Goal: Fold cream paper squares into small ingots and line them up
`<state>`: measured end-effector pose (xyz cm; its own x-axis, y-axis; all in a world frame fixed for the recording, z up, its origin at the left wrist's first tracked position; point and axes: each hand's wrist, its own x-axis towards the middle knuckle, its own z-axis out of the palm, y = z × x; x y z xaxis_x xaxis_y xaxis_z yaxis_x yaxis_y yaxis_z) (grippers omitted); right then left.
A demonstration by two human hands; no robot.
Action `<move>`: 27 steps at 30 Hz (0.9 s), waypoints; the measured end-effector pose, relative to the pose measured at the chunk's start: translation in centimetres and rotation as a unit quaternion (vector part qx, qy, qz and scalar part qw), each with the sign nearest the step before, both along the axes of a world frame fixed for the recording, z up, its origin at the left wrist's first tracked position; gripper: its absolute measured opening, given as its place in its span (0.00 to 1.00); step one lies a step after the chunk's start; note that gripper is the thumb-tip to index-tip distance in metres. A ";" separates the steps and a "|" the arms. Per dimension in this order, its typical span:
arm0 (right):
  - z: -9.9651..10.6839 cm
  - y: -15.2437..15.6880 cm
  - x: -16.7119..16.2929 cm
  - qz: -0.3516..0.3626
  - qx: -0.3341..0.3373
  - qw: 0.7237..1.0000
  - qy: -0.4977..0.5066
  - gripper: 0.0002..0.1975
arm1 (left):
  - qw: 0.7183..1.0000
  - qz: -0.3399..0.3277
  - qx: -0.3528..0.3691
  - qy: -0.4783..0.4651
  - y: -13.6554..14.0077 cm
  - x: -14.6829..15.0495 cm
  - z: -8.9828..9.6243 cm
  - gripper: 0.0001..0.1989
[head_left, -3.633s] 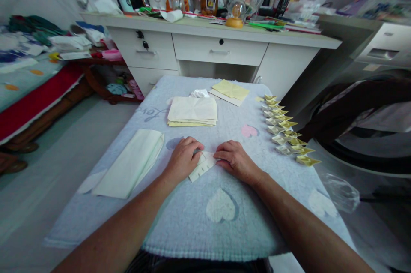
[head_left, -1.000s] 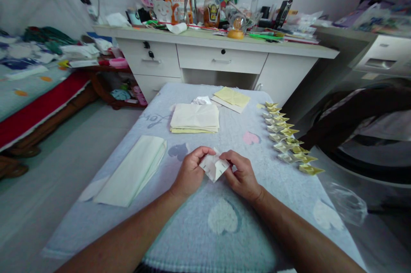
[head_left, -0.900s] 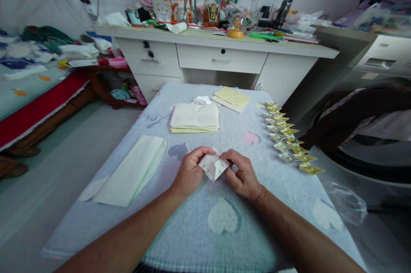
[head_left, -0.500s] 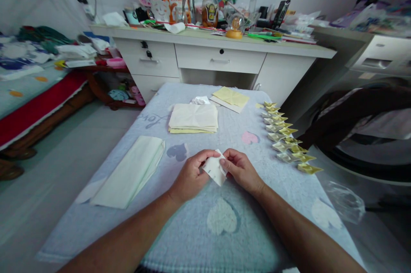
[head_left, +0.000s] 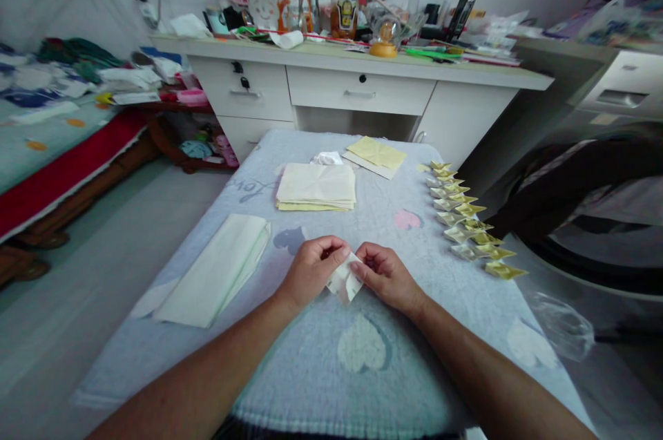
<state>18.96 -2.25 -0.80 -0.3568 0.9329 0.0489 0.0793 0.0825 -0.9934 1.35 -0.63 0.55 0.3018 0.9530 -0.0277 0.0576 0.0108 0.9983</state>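
Between my two hands is a small folded piece of white paper point(head_left: 344, 282), held just above the cloth-covered table point(head_left: 290, 385). My left hand point(head_left: 317, 267) grips its left side, thumb on top. At the upper right, my right hand point(head_left: 386, 273) pinches the paper between thumb and fingers. The underside of the paper and some fingertips are hidden. Beyond my hands lies a stack of cream and yellow paper sheets point(head_left: 317, 186). Two rows of small folded paper boats point(head_left: 469, 219), whitish and yellow, run along the table's right side.
A folded pale cloth or paper bundle point(head_left: 215, 271) lies on the left. Yellow and white sheets point(head_left: 377, 153) and a crumpled white tissue point(head_left: 327, 158) sit toward the back. A cluttered white desk point(head_left: 357, 91) stands behind; a washing machine point(head_left: 616, 91) is at right.
My left thumb has moved onto the top face of the paper, and the paper has tilted and bent between my hands. The whole view has shifted slightly.
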 end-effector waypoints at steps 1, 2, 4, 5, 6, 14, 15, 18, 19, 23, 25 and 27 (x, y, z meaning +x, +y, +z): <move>0.0 0.0 0.0 0.004 0.004 1.000 -0.001 0.17 | 1.000 0.003 0.008 0.008 0.0 0.0 0.0 0.13; 0.1 0.0 0.0 0.009 0.006 1.000 0.000 0.16 | 1.000 0.007 0.014 0.012 0.0 -0.1 0.0 0.13; 0.2 -0.1 0.0 0.018 0.007 1.000 0.000 0.16 | 1.000 0.014 0.019 0.014 0.0 -0.1 0.1 0.13; 0.2 0.0 0.0 0.021 0.006 1.000 -0.004 0.17 | 1.000 0.019 0.018 0.011 0.0 -0.1 0.2 0.13; 0.3 0.0 0.1 0.022 0.004 1.000 -0.011 0.17 | 1.000 0.026 0.014 0.005 0.0 -0.1 0.2 0.13; 0.4 0.3 0.4 -0.036 -0.035 0.999 0.019 0.18 | 0.995 0.045 -0.040 -0.084 0.0 0.2 0.2 0.16; 0.4 0.4 0.4 -0.052 -0.034 0.998 0.020 0.18 | 0.995 0.039 -0.040 -0.078 0.0 0.2 0.1 0.14; 0.3 0.6 0.6 -0.080 -0.026 0.996 0.017 0.18 | 0.997 0.019 -0.041 -0.065 0.1 0.1 -0.1 0.11; 0.3 0.6 0.6 -0.080 -0.026 0.996 0.018 0.18 | 0.997 0.014 -0.039 -0.065 0.2 0.1 -0.2 0.11; 0.4 0.5 0.4 -0.050 -0.048 0.996 0.050 0.17 | 0.998 0.016 -0.014 -0.065 0.1 0.2 -0.1 0.11; 0.4 0.4 0.4 -0.032 -0.073 0.995 0.055 0.19 | 0.998 0.020 -0.004 -0.062 0.0 0.3 0.0 0.12; 0.4 0.4 0.4 -0.026 -0.093 0.994 0.053 0.19 | 0.998 0.019 0.006 -0.056 -0.1 0.3 0.0 0.12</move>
<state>19.31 -1.83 -0.45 -0.3095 0.9465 -0.0908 -0.0274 -0.1044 -0.9942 1.63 -0.76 0.52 0.2657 0.9639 0.0161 -0.0541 -0.0018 0.9985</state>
